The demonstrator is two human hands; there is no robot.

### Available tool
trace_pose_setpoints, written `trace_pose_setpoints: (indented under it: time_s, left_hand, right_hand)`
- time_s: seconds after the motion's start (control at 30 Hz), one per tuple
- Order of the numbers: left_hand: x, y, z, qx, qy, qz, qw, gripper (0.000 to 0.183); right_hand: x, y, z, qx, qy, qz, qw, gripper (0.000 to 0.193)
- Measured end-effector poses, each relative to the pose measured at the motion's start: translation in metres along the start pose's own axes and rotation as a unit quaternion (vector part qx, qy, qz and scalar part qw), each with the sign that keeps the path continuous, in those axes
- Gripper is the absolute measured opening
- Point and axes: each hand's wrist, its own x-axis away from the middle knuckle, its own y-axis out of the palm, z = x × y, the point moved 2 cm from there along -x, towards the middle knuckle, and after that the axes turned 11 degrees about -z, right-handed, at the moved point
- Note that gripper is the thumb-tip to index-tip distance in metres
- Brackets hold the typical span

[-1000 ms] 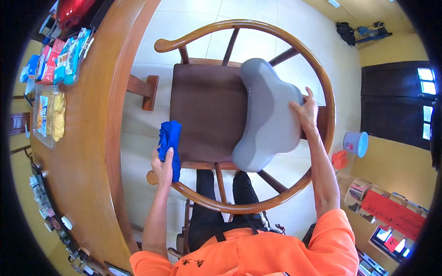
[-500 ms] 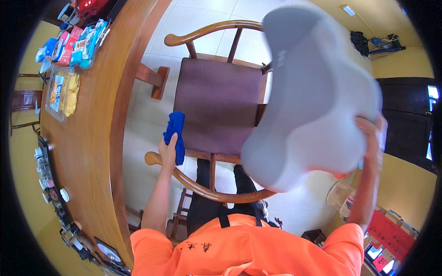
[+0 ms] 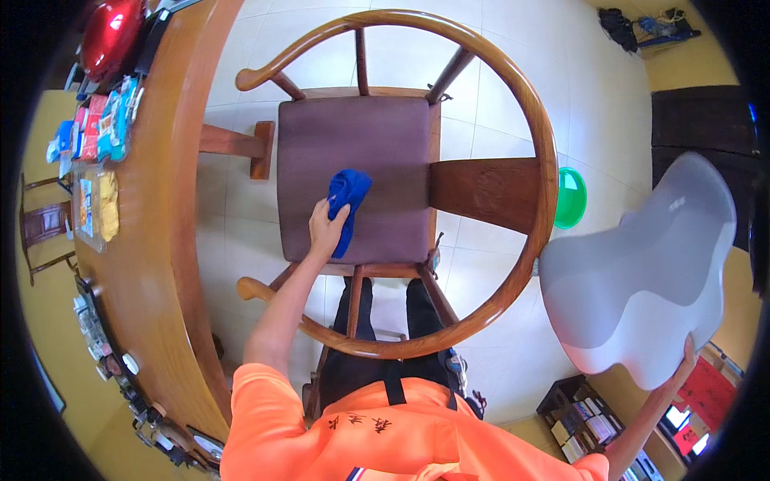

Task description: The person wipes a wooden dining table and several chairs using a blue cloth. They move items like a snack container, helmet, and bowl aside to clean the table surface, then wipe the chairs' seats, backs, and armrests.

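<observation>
Grey cushion (image 3: 642, 264) held aside
Left hand (image 3: 324, 231) clenches blue cloth (image 3: 350, 191), seat (image 3: 397, 152) below its fingers; right hand (image 3: 683, 370) grips the cushion's edge, apparently to clear the seat.

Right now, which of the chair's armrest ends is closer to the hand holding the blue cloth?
The near armrest end, lower in the picture; the far armrest end, across the brown seat, is farther from the left hand.

Wears a bright orange short-sleeved shirt (image 3: 337, 450) with black trousers (image 3: 350, 380).
Shows dark characters (image 3: 358, 424) across the chest, a narrow black strap (image 3: 395, 391) lower down, and dark-and-white striped trim (image 3: 357, 474).
</observation>
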Motion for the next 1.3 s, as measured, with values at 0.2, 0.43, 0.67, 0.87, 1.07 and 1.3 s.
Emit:
trace_pose_setpoints:
  time_s: [0.2, 0.43, 0.67, 0.87, 1.07, 1.3]
  left_hand:
    - [-0.123, 0.071, 0.008, -0.142, 0.07, 0.064, 0.985, 0.044]
    - [-0.101, 0.204, 0.041, -0.205, 0.109, 0.006, 0.973, 0.038]
    - [-0.116, 0.201, 0.043, -0.12, 0.146, 0.088, 0.978, 0.037]
    - [-0.197, 0.181, 0.059, -0.287, 0.086, 0.159, 0.94, 0.041]
    - [-0.14, 0.21, 0.073, -0.261, 0.248, -0.084, 0.929, 0.047]
    - [-0.025, 0.144, 0.03, -0.072, 0.091, -0.142, 0.983, 0.039]
  right_hand:
    - [0.007, -0.042, 0.112, -0.023, 0.061, 0.068, 0.996, 0.053]
    - [0.004, -0.056, 0.179, 0.051, 0.127, 0.022, 0.99, 0.061]
    - [0.006, -0.048, 0.183, 0.063, 0.15, 0.012, 0.987, 0.06]
    - [0.006, -0.025, 0.195, 0.051, 0.142, 0.018, 0.988, 0.061]
    - [-0.001, -0.001, 0.188, 0.039, 0.191, -0.012, 0.981, 0.061]
    - [-0.024, 0.03, 0.156, 0.061, 0.108, -0.065, 0.99, 0.056]
